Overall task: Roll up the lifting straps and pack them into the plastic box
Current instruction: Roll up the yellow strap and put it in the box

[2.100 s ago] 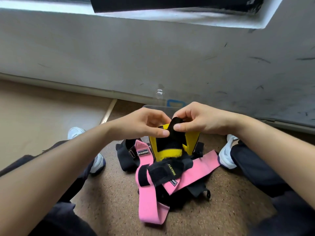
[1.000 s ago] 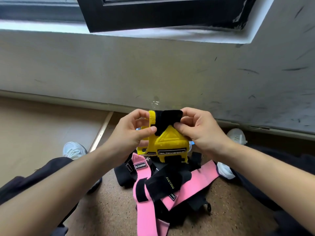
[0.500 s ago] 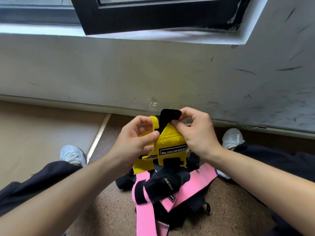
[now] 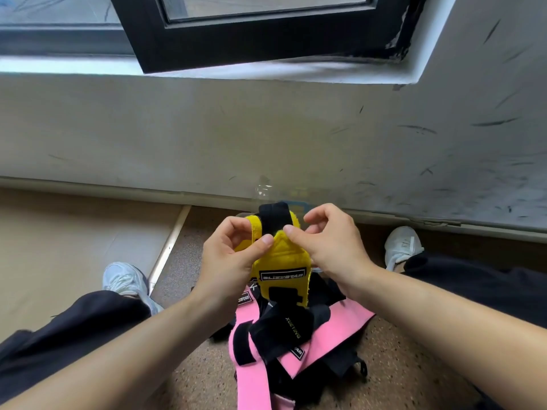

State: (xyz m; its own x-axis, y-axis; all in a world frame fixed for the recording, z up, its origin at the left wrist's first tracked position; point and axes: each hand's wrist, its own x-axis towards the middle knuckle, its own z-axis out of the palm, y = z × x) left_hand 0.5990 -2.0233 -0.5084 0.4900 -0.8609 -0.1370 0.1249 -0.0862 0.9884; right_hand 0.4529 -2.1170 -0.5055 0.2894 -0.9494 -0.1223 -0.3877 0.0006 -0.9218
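Above the strap pile, your left hand and right hand pinch the yellow strap; loosen either and it may unroll.

You are sitting on the floor of a plain indoor room, facing a pale wall that is showing dark scuff marks. A black window frame is jutting in above a white sill. You are resting on speckled brown flooring beside a beige sheet (a pale strip is dividing them). The lifting straps lying heaped before you are hinting at a gym corner, though nothing is settling that.
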